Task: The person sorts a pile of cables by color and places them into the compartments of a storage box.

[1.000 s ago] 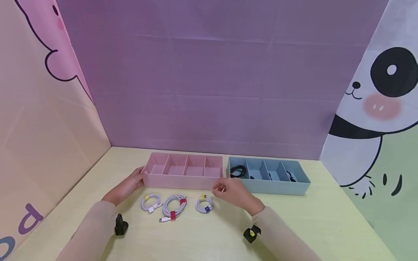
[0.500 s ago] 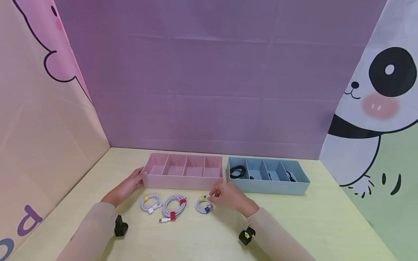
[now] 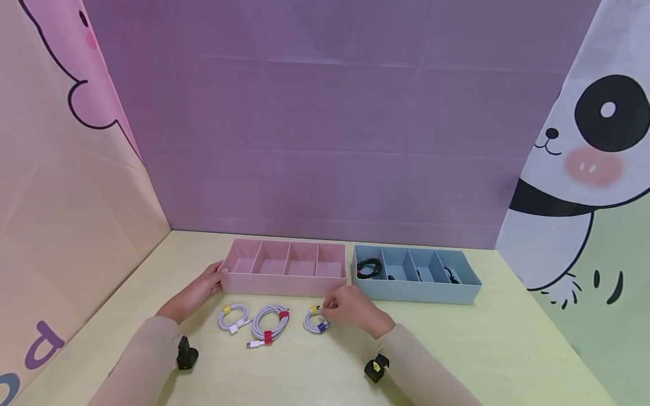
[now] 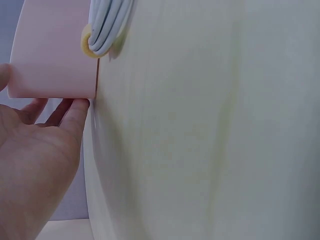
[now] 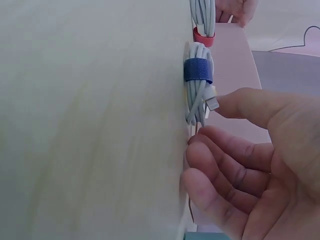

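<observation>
On the table lie three coiled white cables: a left one (image 3: 233,318) with a yellow tie, a middle one (image 3: 270,326) with red ties, and a right one (image 3: 317,320) with yellow and blue ties. My right hand (image 3: 350,307) is at the right cable; in the right wrist view its thumb meets the white connector (image 5: 212,102), with the other fingers loosely bent beside the coil and a gap between. My left hand (image 3: 200,286) holds the left end of the pink divided box (image 3: 284,285), thumb at its edge and fingers against the end wall.
Right of the pink box stands a blue divided box (image 3: 421,292). A black coiled cable (image 3: 369,268) lies in its left compartment, with dark pieces visible in others. A purple backdrop (image 3: 330,141) rises behind the table, with printed panels at both sides.
My right hand has moved left and slightly down, from beside the right cable onto it. My left hand stays at the pink box, and the cables lie where they were.
</observation>
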The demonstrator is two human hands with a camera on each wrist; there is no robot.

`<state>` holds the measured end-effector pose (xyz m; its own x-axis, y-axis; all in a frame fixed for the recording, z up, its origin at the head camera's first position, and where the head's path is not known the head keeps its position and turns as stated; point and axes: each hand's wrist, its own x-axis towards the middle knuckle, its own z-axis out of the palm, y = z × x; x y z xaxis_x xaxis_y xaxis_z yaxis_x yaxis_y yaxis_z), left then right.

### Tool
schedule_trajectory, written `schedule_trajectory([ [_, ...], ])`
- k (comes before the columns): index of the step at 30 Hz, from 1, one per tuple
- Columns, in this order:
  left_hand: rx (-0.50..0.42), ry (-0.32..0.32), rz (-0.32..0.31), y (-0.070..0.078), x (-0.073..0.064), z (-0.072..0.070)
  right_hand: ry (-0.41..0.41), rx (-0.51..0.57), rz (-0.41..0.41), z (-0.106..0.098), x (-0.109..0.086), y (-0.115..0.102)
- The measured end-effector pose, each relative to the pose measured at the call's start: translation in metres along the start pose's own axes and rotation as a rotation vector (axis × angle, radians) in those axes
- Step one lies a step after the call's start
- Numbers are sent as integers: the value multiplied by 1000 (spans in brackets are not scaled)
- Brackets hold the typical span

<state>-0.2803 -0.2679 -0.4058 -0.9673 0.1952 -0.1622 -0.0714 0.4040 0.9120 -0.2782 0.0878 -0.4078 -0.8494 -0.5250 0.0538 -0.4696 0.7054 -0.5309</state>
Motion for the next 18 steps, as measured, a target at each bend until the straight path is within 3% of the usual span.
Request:
schedule_trajectory([
  [18,13,4,5,0,-2,1,1,-12,-22,6,7,3],
])
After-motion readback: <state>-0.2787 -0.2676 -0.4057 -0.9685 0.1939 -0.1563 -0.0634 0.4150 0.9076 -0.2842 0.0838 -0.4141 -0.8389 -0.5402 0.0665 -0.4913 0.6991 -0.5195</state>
